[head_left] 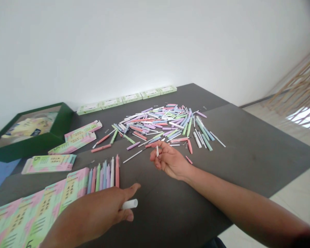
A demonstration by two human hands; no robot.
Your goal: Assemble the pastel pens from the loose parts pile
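Observation:
My left hand is closed around a white pen barrel, a hollow tube whose open end points right. Farther off, my right hand pinches a small white pen part between thumb and finger; its exact kind is too small to tell. Beyond the right hand spreads a loose pile of pen parts, with barrels in pink, green, blue, purple and white and thin refills. Just past the left hand lies a row of assembled pens, side by side with their tips facing away.
Printed pen boxes overlap at the front left, and several more cartons lie behind them. A green open box holds packaging at the far left. Pale green boxes line the wall. The dark table's right edge drops to the floor.

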